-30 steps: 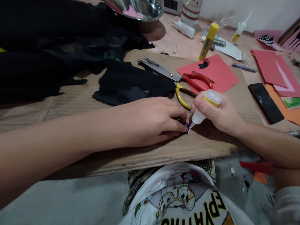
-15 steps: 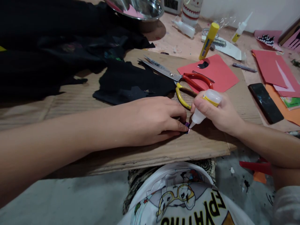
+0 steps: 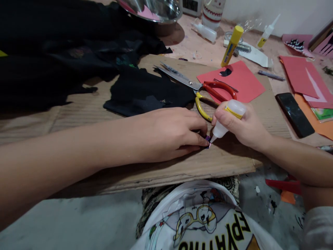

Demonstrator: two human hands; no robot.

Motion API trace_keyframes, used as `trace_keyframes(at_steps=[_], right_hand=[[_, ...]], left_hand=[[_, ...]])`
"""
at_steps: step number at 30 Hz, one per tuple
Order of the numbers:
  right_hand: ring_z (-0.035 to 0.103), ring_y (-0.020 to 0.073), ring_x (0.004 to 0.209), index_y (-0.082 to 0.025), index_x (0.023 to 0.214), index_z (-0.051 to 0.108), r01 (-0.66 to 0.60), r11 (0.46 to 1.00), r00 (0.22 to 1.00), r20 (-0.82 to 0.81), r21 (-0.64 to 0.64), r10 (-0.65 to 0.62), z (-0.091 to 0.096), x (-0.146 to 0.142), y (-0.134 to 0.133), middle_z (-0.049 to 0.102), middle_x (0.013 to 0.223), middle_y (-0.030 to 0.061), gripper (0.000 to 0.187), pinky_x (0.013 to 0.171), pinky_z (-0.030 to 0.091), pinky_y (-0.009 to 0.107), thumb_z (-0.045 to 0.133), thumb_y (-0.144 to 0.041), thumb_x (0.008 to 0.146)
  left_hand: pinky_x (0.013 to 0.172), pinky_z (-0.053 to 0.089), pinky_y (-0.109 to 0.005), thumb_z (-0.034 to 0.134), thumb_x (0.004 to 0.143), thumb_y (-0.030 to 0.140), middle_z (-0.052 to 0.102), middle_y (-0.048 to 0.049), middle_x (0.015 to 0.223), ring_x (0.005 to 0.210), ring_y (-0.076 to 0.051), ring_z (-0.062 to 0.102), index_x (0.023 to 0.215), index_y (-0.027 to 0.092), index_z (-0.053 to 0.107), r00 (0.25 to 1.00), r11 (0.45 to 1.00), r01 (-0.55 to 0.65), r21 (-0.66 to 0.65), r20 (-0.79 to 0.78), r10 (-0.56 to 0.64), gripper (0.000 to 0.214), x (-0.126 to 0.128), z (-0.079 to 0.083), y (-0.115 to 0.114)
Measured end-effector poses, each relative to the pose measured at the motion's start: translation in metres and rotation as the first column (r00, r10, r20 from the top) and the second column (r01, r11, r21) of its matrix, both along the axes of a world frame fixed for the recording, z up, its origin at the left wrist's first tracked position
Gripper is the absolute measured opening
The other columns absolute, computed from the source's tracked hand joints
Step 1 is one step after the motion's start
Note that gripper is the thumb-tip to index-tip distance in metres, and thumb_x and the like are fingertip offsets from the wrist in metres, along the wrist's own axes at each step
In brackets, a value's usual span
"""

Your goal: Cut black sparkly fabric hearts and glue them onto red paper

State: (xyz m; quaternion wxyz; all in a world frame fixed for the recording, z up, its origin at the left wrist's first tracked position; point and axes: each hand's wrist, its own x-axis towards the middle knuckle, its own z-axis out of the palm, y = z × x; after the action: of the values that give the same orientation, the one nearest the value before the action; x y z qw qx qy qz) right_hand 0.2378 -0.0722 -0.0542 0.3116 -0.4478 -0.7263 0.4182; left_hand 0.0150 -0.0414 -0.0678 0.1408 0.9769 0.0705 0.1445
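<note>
The left hand [image 3: 179, 134] is pinning a small purple piece [image 3: 208, 138] under bunched fingers; the right, fingers curled, is gripping a squeeze bottle [image 3: 220, 130], nozzle meeting the piece beside the left fingertips. Dispensing is seemingly happening; what remains isn't showing.

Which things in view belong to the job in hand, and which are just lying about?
Seemingly in use:
translucent white plastic squeeze bottle, in the right hand
small dark purple patterned piece, touched by the left hand
flat brown cardboard sheet, under both

Lying about:
metal scissors with red and yellow handles
yellow cylindrical glue stick
black rectangular phone
round shiny metal bowl
</note>
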Motion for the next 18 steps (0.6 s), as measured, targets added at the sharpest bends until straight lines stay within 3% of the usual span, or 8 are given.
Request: trace_keyframes(at_steps=[18], right_hand=[[0.056,0.0116,0.06,-0.021,0.072,0.057,-0.002,1.0,1.0,0.013,-0.013,0.003,0.0001,-0.0001,0.0,0.06,0.065,-0.0021,0.048,0.055,0.048,0.024,0.06,-0.065,0.092]], left_hand=[[0.088,0.054,-0.036,0.051,0.102,0.022,0.076,-0.0104,0.109,0.097,-0.022,0.068,0.109,0.022,0.078,1.0,0.999,0.013,0.032,0.01,-0.013,0.028,0.0001,-0.0004,-0.0007]])
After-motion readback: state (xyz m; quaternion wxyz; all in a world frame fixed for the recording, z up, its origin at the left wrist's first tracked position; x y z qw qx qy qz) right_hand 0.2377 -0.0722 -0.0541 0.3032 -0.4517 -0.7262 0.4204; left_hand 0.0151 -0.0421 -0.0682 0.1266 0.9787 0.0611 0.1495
